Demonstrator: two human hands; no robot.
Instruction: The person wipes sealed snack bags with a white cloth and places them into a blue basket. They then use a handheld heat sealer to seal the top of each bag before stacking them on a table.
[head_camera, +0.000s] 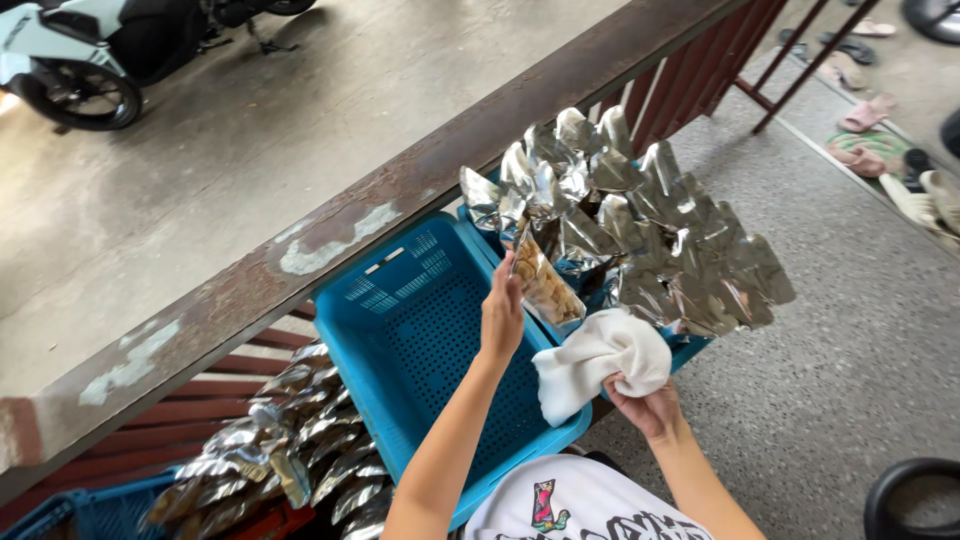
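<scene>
Left hand (502, 318) pinching clear snack pouch (547, 290) by its upper edge over blue basket (400, 330), right hand (648, 405) clenched around white cloth (598, 362); judged light, crinkly, slippery, contents crushable, so best gripped at top seal.

Home porch: wooden railing (420, 180), parked scooter (90, 50), sandals (865, 115) on floor.

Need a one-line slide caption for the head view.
Left hand lifts a snack pouch over a blue basket; right hand holds a white cloth.
</scene>
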